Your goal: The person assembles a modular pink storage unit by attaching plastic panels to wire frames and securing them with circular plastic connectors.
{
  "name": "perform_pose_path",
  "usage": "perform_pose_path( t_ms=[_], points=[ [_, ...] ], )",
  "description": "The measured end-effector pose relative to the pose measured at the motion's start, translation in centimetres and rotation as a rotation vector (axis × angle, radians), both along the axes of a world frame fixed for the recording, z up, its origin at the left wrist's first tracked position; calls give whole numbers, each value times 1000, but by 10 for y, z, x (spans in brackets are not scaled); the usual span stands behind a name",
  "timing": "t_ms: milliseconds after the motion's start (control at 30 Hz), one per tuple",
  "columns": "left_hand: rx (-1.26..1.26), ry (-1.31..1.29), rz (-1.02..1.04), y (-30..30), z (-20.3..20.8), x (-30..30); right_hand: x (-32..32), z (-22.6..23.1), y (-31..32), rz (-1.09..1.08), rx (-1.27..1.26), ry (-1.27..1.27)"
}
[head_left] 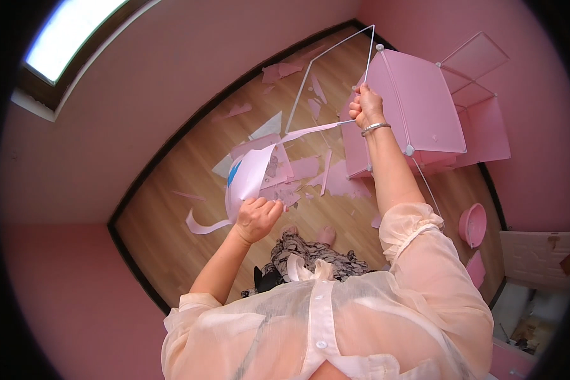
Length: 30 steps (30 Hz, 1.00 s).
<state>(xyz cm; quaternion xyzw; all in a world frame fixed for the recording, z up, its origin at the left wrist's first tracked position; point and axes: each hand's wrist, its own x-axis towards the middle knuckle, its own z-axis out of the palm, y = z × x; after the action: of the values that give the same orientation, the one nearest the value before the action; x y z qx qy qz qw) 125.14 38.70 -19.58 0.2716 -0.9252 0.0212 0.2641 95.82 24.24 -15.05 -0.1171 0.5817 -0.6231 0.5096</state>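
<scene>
Head view, our only one: hands well apart, both closed on work. Right hand point(367, 109) is clamped round the white wire frame point(298, 97) at its near right corner, frame up off the floor and tilted, just beside the pink cabinet point(421, 104). Left hand point(258, 218) is fisted on the lower edge of the pink sheet point(254, 170), which hangs off the frame's near left corner, out in front of us, blue patch point(233, 173) on its left side. A narrow strip point(313, 130) runs from the sheet along the frame's near bar toward our right hand; can't tell how firmly it's bonded. A curled tail point(204, 228) hangs left of our left hand.

Looks like we're stripping sheet off frame. To do it well: keep the right grip rigid, so the pull goes into the joint and doesn't bend the wire. Pull low and steady along the bar, no jerks; the strip looks thin and may snap. We'd shift the left grip closer to the bar as the sheet comes free: shorter lever, cleaner peel. Keep the frame's far end off the cabinet. Watch footing: pink scraps point(346, 181) lie on the wood floor point(164, 218) ahead of our feet point(326, 236).
</scene>
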Motion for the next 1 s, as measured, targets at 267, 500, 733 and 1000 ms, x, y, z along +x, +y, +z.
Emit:
perform_pose_path(
  t_ms=[267, 500, 733, 1000],
  points=[
    [59, -102, 331, -35, -67, 90, -34, -4, 15, 325, -112, 576],
    [704, 92, 608, -55, -78, 41, 42, 65, 65, 362, -229, -18],
    [1807, 1979, -675, -40, 5, -66, 91, 73, 101, 457, -417, -440],
    [1472, 1721, -269, -40, 31, -51, 91, 0, 112, 243, 41, 78]
  ],
)
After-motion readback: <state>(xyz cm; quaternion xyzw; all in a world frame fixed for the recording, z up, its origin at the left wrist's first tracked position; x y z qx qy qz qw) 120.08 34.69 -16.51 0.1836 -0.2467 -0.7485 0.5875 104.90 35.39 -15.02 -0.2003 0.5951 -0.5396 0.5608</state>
